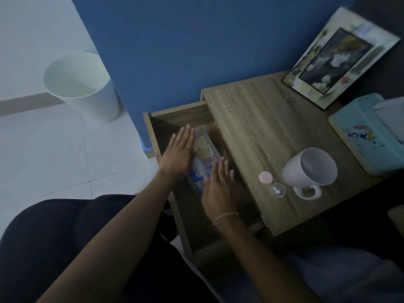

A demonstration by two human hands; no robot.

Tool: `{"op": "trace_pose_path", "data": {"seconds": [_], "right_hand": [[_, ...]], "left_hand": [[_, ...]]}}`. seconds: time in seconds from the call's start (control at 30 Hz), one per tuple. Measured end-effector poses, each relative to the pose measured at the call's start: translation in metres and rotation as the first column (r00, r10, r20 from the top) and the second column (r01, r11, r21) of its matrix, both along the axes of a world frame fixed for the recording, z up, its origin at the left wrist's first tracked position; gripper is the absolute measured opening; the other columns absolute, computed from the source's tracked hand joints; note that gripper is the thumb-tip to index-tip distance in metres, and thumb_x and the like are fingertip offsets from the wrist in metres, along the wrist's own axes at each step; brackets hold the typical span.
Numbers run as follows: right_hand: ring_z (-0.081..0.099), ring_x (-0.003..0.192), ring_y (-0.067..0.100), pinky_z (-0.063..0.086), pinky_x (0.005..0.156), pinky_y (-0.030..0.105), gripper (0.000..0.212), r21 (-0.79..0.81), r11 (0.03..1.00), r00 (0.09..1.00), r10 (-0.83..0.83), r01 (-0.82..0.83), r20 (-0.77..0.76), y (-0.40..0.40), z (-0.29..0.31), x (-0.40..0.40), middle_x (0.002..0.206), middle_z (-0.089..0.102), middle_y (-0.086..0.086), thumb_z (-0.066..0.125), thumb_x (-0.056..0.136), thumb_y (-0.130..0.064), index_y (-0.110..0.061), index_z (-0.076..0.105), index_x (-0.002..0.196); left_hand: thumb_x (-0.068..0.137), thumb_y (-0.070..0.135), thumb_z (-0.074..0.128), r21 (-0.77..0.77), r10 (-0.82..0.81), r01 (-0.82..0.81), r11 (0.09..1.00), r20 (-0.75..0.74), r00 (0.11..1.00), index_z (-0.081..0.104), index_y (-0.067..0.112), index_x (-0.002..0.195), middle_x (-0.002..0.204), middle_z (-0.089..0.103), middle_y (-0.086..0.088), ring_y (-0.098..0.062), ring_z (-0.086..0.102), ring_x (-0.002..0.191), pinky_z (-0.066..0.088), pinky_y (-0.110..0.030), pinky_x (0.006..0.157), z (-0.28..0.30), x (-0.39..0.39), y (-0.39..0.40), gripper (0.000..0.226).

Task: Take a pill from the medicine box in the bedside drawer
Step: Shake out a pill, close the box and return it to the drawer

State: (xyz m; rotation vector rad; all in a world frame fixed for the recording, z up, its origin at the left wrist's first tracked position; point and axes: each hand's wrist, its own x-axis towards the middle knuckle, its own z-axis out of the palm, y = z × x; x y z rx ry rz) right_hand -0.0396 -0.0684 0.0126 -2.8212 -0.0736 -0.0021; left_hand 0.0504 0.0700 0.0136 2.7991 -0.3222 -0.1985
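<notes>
Medicine box (pixel 205 157) lies inside the pulled-out drawer (pixel 175 114) of the desk (pixel 251 127), a clear container with yellow, white and blue packets showing through it. Both hands hover flat over it with fingers straight and together, grasping nothing: the left hand (pixel 180 155) covers its far left side, the right hand (pixel 218 189) its near end. Whether the palms touch the lid I cannot tell.

The drawer's near half is bare and dark, and its right part runs under the desk top. Much of the box is hidden by the hands; the print is too blurred to read.

On the desk stand one white mug (pixel 310 171), one pink cap (pixel 265 177) and one small clear jar (pixel 278 190) holding two white pills. One picture frame (pixel 341 57) leans at the back, one light-blue box (pixel 369 136) is cut off at the right edge. One white bin (pixel 83 86) stands on the floor.
</notes>
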Motion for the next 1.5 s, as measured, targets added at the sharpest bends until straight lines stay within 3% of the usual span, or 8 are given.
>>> {"op": "trace_pose_path", "data": {"seconds": [0.17, 0.27, 0.47, 0.73, 1.0, 1.27, 1.4, 1.5], "right_hand": [[0.008, 0.148, 0.023, 0.002, 0.119, 0.039, 0.058, 0.098, 0.995, 0.991, -0.006, -0.008, 0.136, -0.022, 0.032, 0.097, 0.158, 0.021, 0.014, 0.017, 0.099, -0.034, -0.003, 0.024, 0.147], [0.011, 0.149, 0.028, 0.003, 0.120, 0.043, 0.052, 0.011, 1.000, 0.998, 0.022, -0.023, 0.059, -0.044, 0.035, 0.141, 0.159, 0.020, 0.015, 0.028, 0.100, -0.022, -0.003, 0.024, 0.148], [0.009, 0.150, 0.023, 0.003, 0.122, 0.042, 0.052, -0.114, 0.988, 0.994, 0.107, -0.108, -0.014, -0.072, 0.019, 0.162, 0.161, 0.018, 0.008, 0.024, 0.102, -0.028, -0.009, 0.021, 0.150], [0.016, 0.149, 0.021, 0.008, 0.122, 0.040, 0.052, -0.108, 0.988, 0.991, 0.116, -0.108, 0.068, -0.075, 0.009, 0.164, 0.159, 0.025, 0.007, 0.026, 0.100, -0.027, -0.009, 0.027, 0.149], [0.015, 0.149, 0.021, 0.009, 0.122, 0.040, 0.052, -0.110, 0.987, 0.990, 0.123, -0.114, 0.073, -0.076, 0.006, 0.164, 0.159, 0.025, 0.007, 0.025, 0.099, -0.027, -0.009, 0.028, 0.148], [0.010, 0.149, 0.018, 0.005, 0.123, 0.038, 0.053, -0.110, 0.987, 0.991, 0.122, -0.115, 0.060, -0.076, 0.008, 0.163, 0.160, 0.020, 0.005, 0.023, 0.100, -0.027, -0.010, 0.021, 0.150], [0.008, 0.149, 0.017, 0.001, 0.122, 0.035, 0.054, -0.124, 0.986, 0.992, 0.118, -0.112, 0.044, -0.076, 0.009, 0.163, 0.161, 0.018, 0.004, 0.018, 0.100, -0.032, -0.012, 0.018, 0.150], [0.008, 0.150, 0.018, 0.002, 0.122, 0.035, 0.053, -0.115, 0.987, 0.992, 0.118, -0.113, 0.043, -0.075, 0.010, 0.163, 0.161, 0.018, 0.004, 0.019, 0.101, -0.031, -0.012, 0.019, 0.150]], "left_hand": [[0.103, 0.032, 0.021, -0.052, 0.233, -0.228, 0.972, 0.145, 0.962, 0.003, 0.005, 0.151, 0.162, -0.001, -0.013, -0.024, -0.006, 0.150, -0.001, -0.040, 0.123, 0.016, 0.003, 0.013, 0.058], [0.103, 0.031, 0.024, -0.074, 0.330, -0.323, 0.944, 0.122, 0.936, 0.005, 0.001, 0.151, 0.161, 0.000, -0.017, -0.027, -0.002, 0.150, 0.002, -0.041, 0.124, 0.014, 0.001, 0.020, 0.060], [0.102, 0.028, 0.030, -0.255, 0.489, -0.466, 0.847, 0.031, 0.872, 0.003, -0.002, 0.150, 0.161, -0.003, -0.019, -0.031, -0.003, 0.150, 0.005, -0.043, 0.123, 0.010, 0.000, 0.021, 0.063], [0.101, 0.026, 0.034, -0.542, 0.666, -0.637, 0.547, -0.179, 0.724, 0.001, -0.001, 0.150, 0.160, 0.001, -0.021, -0.032, 0.002, 0.149, 0.008, -0.041, 0.123, 0.009, 0.009, 0.016, 0.064], [0.093, 0.014, 0.037, -0.641, 0.574, -0.612, 0.463, -0.310, 0.758, 0.012, 0.007, 0.151, 0.158, 0.022, -0.015, -0.032, 0.024, 0.145, 0.023, -0.049, 0.119, 0.014, 0.016, 0.008, 0.063], [0.099, 0.031, 0.038, -0.670, 0.421, -0.601, 0.436, -0.438, 0.794, 0.026, 0.018, 0.149, 0.152, 0.039, -0.008, -0.028, 0.040, 0.137, 0.034, -0.043, 0.114, 0.021, 0.031, -0.009, 0.053], [0.096, 0.015, 0.043, -0.676, 0.382, -0.563, 0.475, -0.419, 0.824, 0.043, 0.012, 0.139, 0.143, 0.044, -0.011, -0.025, 0.050, 0.124, 0.042, -0.029, 0.097, 0.023, 0.038, -0.023, 0.043], [0.090, 0.003, 0.045, -0.683, 0.293, -0.533, 0.500, -0.445, 0.846, 0.043, 0.011, 0.139, 0.144, 0.045, -0.010, -0.026, 0.054, 0.122, 0.045, -0.030, 0.093, 0.023, 0.040, -0.034, 0.050]]}}
